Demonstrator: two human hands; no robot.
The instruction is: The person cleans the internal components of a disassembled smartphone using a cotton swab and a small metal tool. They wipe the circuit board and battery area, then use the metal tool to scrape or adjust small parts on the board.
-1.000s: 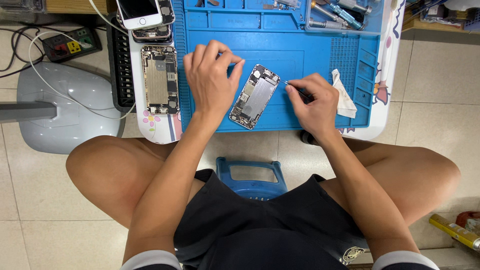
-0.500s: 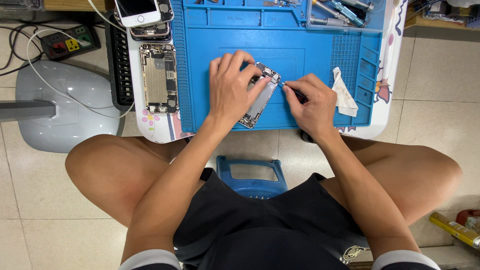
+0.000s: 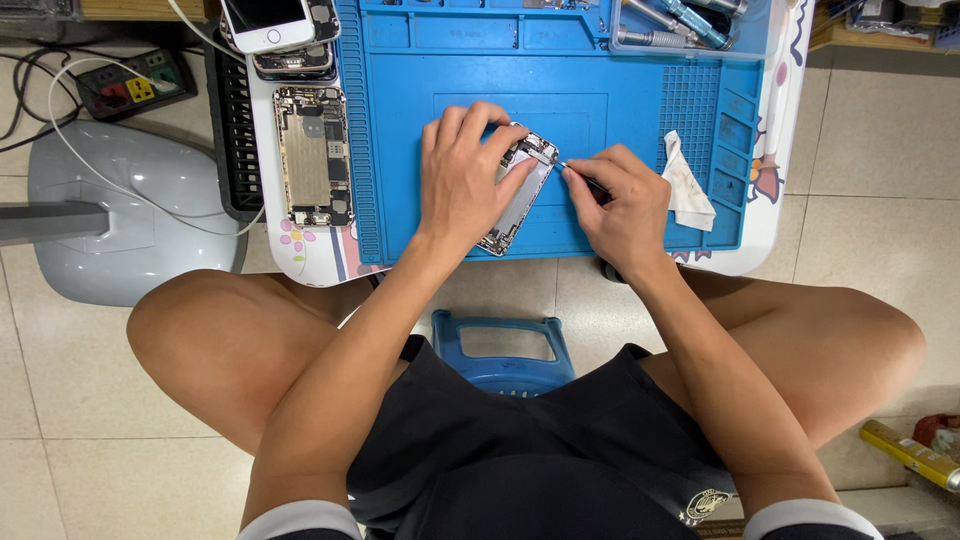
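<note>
An opened phone body [image 3: 522, 192], back shell up with its inner parts exposed, lies tilted on the blue work mat [image 3: 640, 110] near the mat's front edge. The left hand [image 3: 462, 178] lies flat over most of it, fingers spread and pressing it down, so only its upper right corner and lower end show. The right hand [image 3: 625, 205] has its fingers pinched together on a thin dark tool [image 3: 585, 180] whose tip meets the phone's upper right corner. Judging from the bare insides, the phone is already stripped of its screen, and work at that corner is under way; whether a screw or part is coming out or going in cannot be told.

To the right of the hands a crumpled white cloth [image 3: 688, 182] rests on the mat. To the left, off the mat, a second opened phone body [image 3: 312, 155] lies on the table [image 3: 300, 262], with a white phone [image 3: 268, 22] stacked above it. More tools [image 3: 668, 22] sit in the mat's top tray. On the floor are a power strip [image 3: 135, 85] and a blue stool [image 3: 502, 345] between the person's knees.
</note>
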